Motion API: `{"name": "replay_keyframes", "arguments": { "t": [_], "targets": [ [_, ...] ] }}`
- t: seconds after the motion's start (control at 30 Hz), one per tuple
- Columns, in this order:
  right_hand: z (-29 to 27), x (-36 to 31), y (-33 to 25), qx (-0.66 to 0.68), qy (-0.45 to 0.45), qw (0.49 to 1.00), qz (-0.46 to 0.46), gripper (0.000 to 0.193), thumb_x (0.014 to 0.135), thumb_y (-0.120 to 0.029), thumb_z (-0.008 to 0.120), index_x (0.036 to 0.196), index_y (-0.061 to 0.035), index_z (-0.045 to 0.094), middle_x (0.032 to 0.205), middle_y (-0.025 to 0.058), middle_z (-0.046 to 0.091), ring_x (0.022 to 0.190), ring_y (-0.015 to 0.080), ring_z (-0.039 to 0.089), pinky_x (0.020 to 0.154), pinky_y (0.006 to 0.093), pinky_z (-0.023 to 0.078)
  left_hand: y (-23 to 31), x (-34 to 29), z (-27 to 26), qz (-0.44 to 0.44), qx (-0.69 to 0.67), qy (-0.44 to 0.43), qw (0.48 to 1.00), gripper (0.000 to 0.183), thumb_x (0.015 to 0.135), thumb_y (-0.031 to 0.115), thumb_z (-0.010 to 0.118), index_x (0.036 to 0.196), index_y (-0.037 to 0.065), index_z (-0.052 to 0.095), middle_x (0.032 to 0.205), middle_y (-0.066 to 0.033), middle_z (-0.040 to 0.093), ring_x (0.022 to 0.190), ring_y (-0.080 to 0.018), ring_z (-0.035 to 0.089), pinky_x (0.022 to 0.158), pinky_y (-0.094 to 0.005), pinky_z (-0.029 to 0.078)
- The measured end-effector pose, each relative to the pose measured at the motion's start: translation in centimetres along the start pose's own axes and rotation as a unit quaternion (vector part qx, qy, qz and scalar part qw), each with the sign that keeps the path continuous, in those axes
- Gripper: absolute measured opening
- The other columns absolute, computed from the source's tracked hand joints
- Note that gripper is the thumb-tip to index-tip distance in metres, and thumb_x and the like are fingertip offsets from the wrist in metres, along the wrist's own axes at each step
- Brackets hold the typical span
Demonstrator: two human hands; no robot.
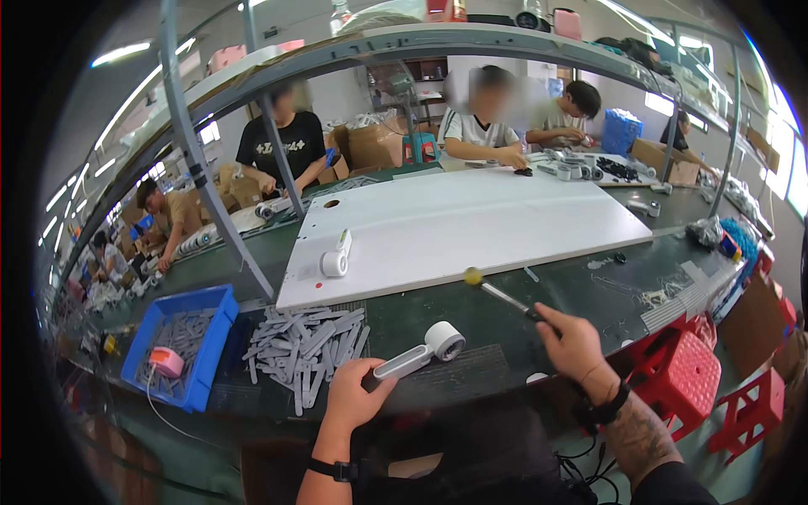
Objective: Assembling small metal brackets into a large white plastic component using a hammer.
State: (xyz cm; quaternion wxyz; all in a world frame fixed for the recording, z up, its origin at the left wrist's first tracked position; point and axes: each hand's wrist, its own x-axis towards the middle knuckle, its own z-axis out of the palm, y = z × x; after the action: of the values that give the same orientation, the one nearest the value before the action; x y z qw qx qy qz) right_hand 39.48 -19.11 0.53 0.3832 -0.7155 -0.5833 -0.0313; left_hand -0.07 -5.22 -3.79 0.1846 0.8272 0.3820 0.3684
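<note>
My left hand point(353, 397) is closed round the grey handle of a white handheld fan point(443, 340), held near the bench's front edge with its round head pointing right. In my right hand point(576, 347) is a small mallet point(509, 300), gripped by its dark handle end. Its thin metal shaft runs up and left to a yellowish round head, which is apart from the fan. Beside my left hand lies a loose heap of grey plastic strips point(307, 347). Another white handheld fan point(335, 263) rests on the white board ahead.
The white board point(471, 223) covers much of the green bench point(404, 311). A blue bin point(220, 324) of grey parts, with a pink device point(167, 362) on it, stands left. Grey posts carry an overhead shelf. Red stools point(690, 370) stand right. Several people work across the bench.
</note>
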Motion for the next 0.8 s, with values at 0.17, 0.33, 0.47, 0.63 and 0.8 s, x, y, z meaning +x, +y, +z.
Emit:
{"name": "replay_keyframes", "arguments": {
  "t": [0.17, 0.33, 0.47, 0.63, 0.8],
  "targets": [
    [-0.4, -0.5, 10.4, -0.118, 0.109, 0.987, -0.004, 0.028, 0.100, -0.028, 0.076, 0.124, -0.0168, 0.082, 0.098, 0.0144, 0.079, 0.089, 0.0370, 0.078, 0.079, 0.0467, 0.061, 1.8, 0.5, 0.5, 0.028, 0.004, 0.019, 0.999, 0.027, 0.082, 0.018, 0.094, 0.102, 0.004, 0.082, 0.090, -0.0101, 0.070, 0.088, -0.0285, 0.071, 0.079, -0.0369, 0.055],
    [-0.4, -0.1, 8.7, -0.081, 0.111, 0.990, 0.016, 0.023, 0.099, -0.027, 0.076, 0.119, -0.0145, 0.078, 0.094, 0.0101, 0.077, 0.084, 0.0374, 0.075, 0.074, 0.0473, 0.059, 1.3, -0.4, 0.5, -0.059, -0.029, 0.001, 0.998, 0.027, 0.090, 0.017, 0.091, 0.107, 0.001, 0.079, 0.081, -0.0007, 0.064, 0.075, -0.0104, 0.060, 0.068, -0.0260, 0.047],
    [-0.3, -0.5, 9.4, -0.084, 0.109, 0.990, 0.014, 0.023, 0.098, -0.027, 0.077, 0.117, -0.0154, 0.078, 0.089, 0.0090, 0.074, 0.081, 0.0357, 0.074, 0.070, 0.0473, 0.058, 0.4, -0.6, 2.0, -0.140, -0.113, 0.028, 0.983, 0.026, 0.099, 0.017, 0.086, 0.111, -0.004, 0.075, 0.082, 0.0027, 0.065, 0.071, -0.0026, 0.054, 0.064, -0.0216, 0.043],
    [-0.4, -0.5, 9.6, -0.068, 0.107, 0.991, 0.033, 0.021, 0.098, -0.026, 0.076, 0.116, -0.0148, 0.077, 0.089, 0.0094, 0.074, 0.081, 0.0359, 0.074, 0.070, 0.0482, 0.057, -1.2, 4.2, 3.3, -0.116, -0.052, 0.065, 0.990, 0.028, 0.102, 0.023, 0.084, 0.109, -0.003, 0.075, 0.080, 0.0022, 0.065, 0.069, -0.0055, 0.056, 0.063, -0.0248, 0.043],
    [0.1, -0.7, 10.2, -0.051, 0.125, 0.991, 0.007, 0.019, 0.099, -0.026, 0.075, 0.113, -0.0134, 0.076, 0.088, 0.0094, 0.073, 0.081, 0.0367, 0.074, 0.072, 0.0491, 0.058, 2.2, 12.9, 7.2, -0.141, -0.262, -0.002, 0.955, 0.070, 0.109, 0.013, 0.073, 0.167, -0.008, 0.040, 0.163, -0.0253, 0.059, 0.114, -0.0119, 0.062, 0.107, -0.0272, 0.048]
  ]
}}
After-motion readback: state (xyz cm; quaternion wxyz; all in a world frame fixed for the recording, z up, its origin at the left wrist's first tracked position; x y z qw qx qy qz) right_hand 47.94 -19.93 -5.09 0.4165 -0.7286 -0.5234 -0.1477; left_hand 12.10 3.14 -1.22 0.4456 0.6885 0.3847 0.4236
